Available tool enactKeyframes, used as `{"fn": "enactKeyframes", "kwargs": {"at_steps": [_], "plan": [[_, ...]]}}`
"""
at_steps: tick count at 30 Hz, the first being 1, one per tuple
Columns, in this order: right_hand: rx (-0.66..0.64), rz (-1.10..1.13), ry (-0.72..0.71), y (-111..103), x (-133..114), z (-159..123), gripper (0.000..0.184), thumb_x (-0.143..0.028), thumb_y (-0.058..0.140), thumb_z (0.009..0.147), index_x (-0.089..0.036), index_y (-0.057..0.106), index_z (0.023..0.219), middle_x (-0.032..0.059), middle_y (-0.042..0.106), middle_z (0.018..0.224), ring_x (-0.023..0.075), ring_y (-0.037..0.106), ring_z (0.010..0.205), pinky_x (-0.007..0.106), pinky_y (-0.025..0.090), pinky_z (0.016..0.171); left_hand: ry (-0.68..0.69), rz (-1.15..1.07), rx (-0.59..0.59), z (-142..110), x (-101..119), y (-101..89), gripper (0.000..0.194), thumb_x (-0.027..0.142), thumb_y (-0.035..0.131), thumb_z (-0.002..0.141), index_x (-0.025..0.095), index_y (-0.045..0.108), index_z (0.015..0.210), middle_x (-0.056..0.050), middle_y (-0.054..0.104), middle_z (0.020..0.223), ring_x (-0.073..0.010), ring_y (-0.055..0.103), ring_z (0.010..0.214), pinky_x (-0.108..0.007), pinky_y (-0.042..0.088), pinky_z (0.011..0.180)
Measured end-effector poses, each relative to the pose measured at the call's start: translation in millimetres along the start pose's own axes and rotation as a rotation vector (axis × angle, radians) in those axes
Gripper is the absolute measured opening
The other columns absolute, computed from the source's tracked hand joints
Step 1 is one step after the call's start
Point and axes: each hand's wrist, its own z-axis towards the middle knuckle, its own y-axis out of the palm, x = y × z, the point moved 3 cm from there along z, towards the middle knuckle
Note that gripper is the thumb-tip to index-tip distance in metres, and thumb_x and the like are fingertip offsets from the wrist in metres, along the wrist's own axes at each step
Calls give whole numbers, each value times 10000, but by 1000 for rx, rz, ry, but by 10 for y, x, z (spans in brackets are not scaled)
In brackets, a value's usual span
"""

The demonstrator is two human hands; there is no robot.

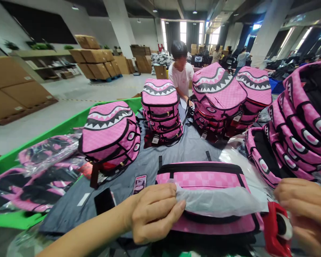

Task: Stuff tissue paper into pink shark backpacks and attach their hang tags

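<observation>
A pink checkered backpack [203, 178] with black trim lies flat in front of me. Across it stretches a crumpled strip of thin white wrapping [216, 201]. Its left end is pinched between the thumb and fingers of my left hand [157, 210]. My right hand [305, 214], somewhat blurred, is at the right edge with its fingers curled. Close beside it is a red object [276, 228] with a round black and white part, whose kind I cannot make out. What the right fingers hold is hidden.
Stacked pink backpacks with shark-teeth prints [162, 110] stand along the table [149, 160]; more pile up at right [299, 132]. Plastic-wrapped ones [48, 167] lie left. A black phone [104, 200] and a pink-framed picture card [139, 184] lie nearby. A co-worker [180, 71] stands opposite.
</observation>
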Motion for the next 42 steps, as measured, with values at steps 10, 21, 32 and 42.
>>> {"fn": "enactKeyframes", "kwargs": {"at_steps": [10, 21, 32, 42], "plan": [[-272, -46, -111, 539, -450, 666, 358, -359, 367, 1076, -160, 558, 1304, 72, 748, 913, 160, 713, 754, 232, 562, 625, -374, 5, -23, -88, -51, -144, 265, 388, 727, 891, 156, 610, 837, 10, 536, 652, -126, 572, 609, -274, 553, 590], [-244, -101, -145, 494, -278, 421, 539, -199, 291, 1057, -154, 318, 1593, 100, 709, 887, 194, 674, 757, 271, 528, 623, -368, -54, -123, -154, 58, -33, 387, 177, 596, 966, 48, 559, 1329, -172, 769, 1037, -213, 741, 991, -316, 630, 824], [-97, -155, -249, 549, -155, 658, 584, -78, 392, 1029, -130, 273, 1598, 88, 718, 913, 178, 698, 809, 274, 573, 692, -423, 124, -146, 244, -53, -272, 420, 527, 631, 934, 164, 678, 1139, -62, 761, 924, -167, 707, 814, -355, 544, 896], [121, -405, -624, 584, 43, 730, 296, -116, 478, 964, -26, 642, 1194, 140, 741, 892, 203, 702, 783, 327, 621, 668, -1489, -1672, -959, 719, -668, 959, 833, 847, 337, 862, 89, 681, 829, -135, 702, 765, -255, 695, 760, -378, 585, 705]]}}
